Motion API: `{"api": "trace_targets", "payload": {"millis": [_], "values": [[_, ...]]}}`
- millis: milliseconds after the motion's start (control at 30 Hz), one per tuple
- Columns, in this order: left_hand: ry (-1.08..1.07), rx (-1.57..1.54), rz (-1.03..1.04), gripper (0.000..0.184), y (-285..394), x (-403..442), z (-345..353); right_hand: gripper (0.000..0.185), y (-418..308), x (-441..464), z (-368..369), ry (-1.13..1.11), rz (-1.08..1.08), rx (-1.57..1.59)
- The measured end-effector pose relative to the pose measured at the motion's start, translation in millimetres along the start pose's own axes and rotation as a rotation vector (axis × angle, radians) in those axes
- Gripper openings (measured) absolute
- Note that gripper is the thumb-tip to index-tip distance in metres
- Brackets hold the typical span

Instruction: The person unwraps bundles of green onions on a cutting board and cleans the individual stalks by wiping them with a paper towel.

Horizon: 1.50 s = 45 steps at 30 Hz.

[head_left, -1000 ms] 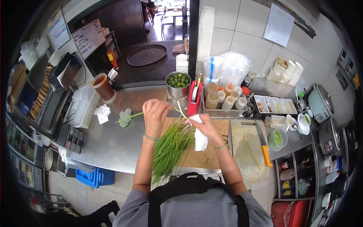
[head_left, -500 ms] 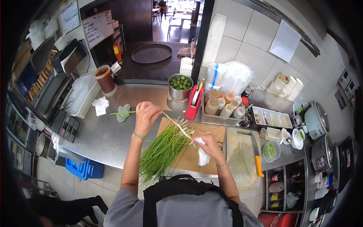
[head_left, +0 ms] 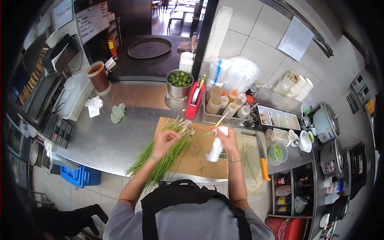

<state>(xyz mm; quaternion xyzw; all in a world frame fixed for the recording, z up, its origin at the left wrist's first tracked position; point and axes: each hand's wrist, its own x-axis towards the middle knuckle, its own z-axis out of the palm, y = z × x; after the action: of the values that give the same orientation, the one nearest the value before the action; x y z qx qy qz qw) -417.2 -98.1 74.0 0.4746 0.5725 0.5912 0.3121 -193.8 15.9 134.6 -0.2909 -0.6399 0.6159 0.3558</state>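
In the head view, my right hand (head_left: pixel 229 141) is closed around a crumpled white cloth or paper towel (head_left: pixel 216 149). A pale spring onion end (head_left: pixel 221 119) sticks up from the same hand. My left hand (head_left: pixel 166 143) hovers over the bunch of spring onions (head_left: pixel 150 162), fingertips pinched together; whatever is between them is too small to make out. The bunch lies with its white roots toward the back, partly on a brown paper or cardboard sheet (head_left: pixel 196 163). Single stalks rest on a cutting board (head_left: pixel 257 182) at right, beside a knife with an orange handle (head_left: pixel 264 169).
Behind the sheet stand a red tape dispenser (head_left: pixel 193 105), a pot of green citrus (head_left: pixel 179 93) and a basket of squeeze bottles (head_left: pixel 224 119). A tub of chopped greens (head_left: pixel 277 153) is at right. A green cloth (head_left: pixel 118 113) lies left. Someone's dark-clothed leg (head_left: pixel 86 216) shows lower left.
My left hand has come down and toward me, from beyond the bunch to above it. The spring onion stretched between both hands is now only at my right hand, which has risen slightly.
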Motion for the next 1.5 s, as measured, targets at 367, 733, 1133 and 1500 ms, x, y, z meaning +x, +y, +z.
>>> {"api": "trace_targets", "payload": {"millis": [367, 733, 1133, 1500], "values": [[-0.129, 0.131, 0.192, 0.024, 39, 38, 71, 0.016, -52, 21, -13, 0.007, -0.079, -0.057], [-0.288, -0.508, 0.045, 0.017, 87, 76, 71, 0.02, -46, 42, 8, 0.025, -0.074, 0.034], [-0.031, -0.548, -0.085, 0.018, 70, 75, 31, 0.015, 50, -52, -11, 0.003, 0.184, -0.083], [0.148, -0.532, -0.114, 0.019, 45, 52, 37, 0.017, 114, -59, -12, 0.467, 0.416, 0.23]]}}
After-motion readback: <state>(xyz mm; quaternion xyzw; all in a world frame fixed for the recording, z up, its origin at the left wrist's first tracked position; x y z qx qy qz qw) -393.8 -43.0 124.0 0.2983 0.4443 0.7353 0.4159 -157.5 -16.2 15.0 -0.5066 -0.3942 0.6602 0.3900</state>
